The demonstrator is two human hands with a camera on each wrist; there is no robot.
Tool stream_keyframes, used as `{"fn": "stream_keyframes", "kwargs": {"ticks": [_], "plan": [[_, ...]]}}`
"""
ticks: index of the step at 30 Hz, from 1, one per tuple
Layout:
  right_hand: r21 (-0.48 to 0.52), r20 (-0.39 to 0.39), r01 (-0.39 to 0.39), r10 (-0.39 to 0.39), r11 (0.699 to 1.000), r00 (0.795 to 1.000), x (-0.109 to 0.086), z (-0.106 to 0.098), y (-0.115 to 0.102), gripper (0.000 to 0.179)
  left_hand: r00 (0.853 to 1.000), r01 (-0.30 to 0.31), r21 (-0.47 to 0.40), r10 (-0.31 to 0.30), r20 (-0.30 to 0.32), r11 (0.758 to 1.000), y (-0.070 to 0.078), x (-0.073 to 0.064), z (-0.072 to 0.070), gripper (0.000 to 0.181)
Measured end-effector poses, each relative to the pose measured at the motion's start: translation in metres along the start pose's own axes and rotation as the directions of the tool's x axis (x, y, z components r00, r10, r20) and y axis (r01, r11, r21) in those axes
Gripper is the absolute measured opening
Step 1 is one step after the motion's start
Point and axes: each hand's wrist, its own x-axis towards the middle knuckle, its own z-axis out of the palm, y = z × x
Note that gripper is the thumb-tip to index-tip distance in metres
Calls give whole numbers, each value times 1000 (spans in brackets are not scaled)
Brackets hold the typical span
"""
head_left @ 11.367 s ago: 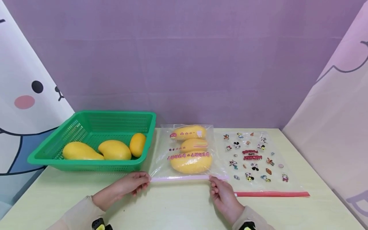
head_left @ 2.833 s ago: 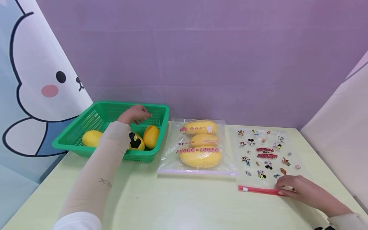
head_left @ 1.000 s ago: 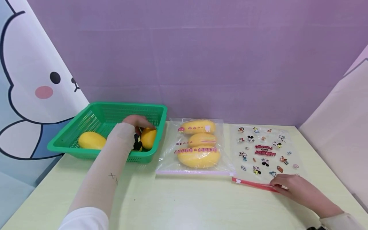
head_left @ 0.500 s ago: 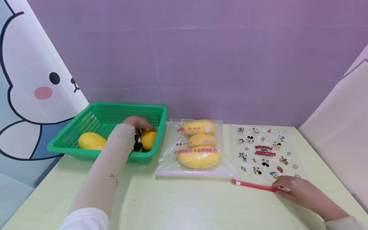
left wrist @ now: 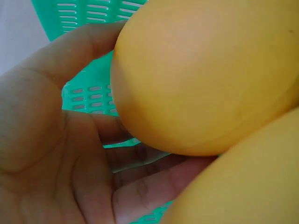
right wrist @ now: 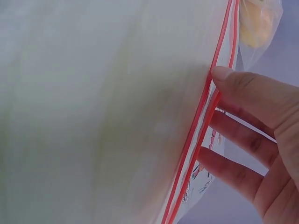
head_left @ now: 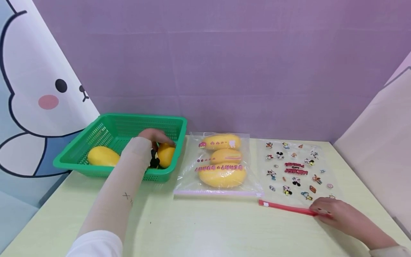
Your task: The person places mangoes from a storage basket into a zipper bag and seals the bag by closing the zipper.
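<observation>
My left hand (head_left: 155, 136) reaches into the green basket (head_left: 64, 162) and grips the mango (head_left: 165, 157) at its right end. In the left wrist view, thumb and fingers curve round this mango (left wrist: 201, 79), and another mango (left wrist: 252, 172) lies against it. On the right, my right hand (head_left: 335, 216) holds the red zip edge of a clear zip bag (head_left: 295, 169) printed with cartoon figures. Seen from the right wrist, the thumb lies on one side of the red zip strip (right wrist: 198, 126) and the fingers on the other, with the bag's mouth parted.
Between basket and printed bag lies a second zip bag (head_left: 189, 184), pink-edged, with 3 mangoes inside. Another mango (head_left: 102, 156) rests in the basket's left part, partly behind my forearm. A purple cloth (head_left: 208, 71) hangs behind the pale table (head_left: 192, 228).
Both hands have left the pink-edged bag. My left hand has come down into the basket onto the mango. My right hand has taken the red zip edge and lately shifted slightly right.
</observation>
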Motion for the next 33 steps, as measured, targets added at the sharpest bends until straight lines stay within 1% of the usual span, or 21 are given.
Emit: {"fn": "stream_keyframes", "kwargs": {"ticks": [2, 4, 6, 10, 12, 15, 16, 19, 22, 26, 29, 31, 33], "plan": [[43, 2, -4, 4, 999, 1000, -1, 1, 2, 20, 1000, -17, 9, 17, -5, 1000, 1, -1, 0, 73], [89, 13, -18, 16, 996, 1000, -1, 2, 3, 31, 999, -35, -8, 35, -13, 999, 1, -4, -1, 67], [114, 26, -37, 34, 993, 999, -2, 2, 2, 36, 998, -60, -30, 60, -14, 998, 0, -8, -1, 63], [130, 59, -86, 79, 988, 995, -1, 2, -1, 36, 993, -118, -103, 119, -5, 988, -1, -12, -5, 63], [116, 60, -96, 90, 989, 994, 0, 2, -2, 34, 990, -141, -125, 143, 3, 982, -3, -13, -8, 65], [85, 41, -86, 83, 993, 996, 1, 1, -2, 31, 988, -154, -149, 156, 6, 977, -5, -15, -11, 72], [72, 30, -76, 74, 994, 997, 1, 1, -2, 26, 987, -161, -141, 163, 6, 977, -5, -16, -12, 72], [53, 6, -48, 47, 997, 999, 0, 0, -1, 25, 984, -175, -116, 176, -2, 978, -6, -19, -13, 70], [52, -8, -26, 27, 998, 1000, 0, 0, 0, 20, 981, -192, -83, 190, -27, 978, -6, -22, -14, 65], [57, -12, -20, 20, 998, 1000, -1, -1, 0, 19, 980, -197, -74, 193, -54, 978, -7, -26, -17, 63], [47, -19, -20, 21, 999, 1000, -2, -1, 0, 9, 979, -194, -71, 190, -68, 978, -7, -28, -19, 60], [32, -27, -21, 22, 999, 999, -2, -1, -1, 12, 978, -199, -63, 194, -80, 978, -7, -30, -21, 58], [18, -31, -24, 24, 1000, 999, -2, -2, -2, 24, 976, -199, -56, 193, -103, 978, -6, -33, -22, 55]]}}
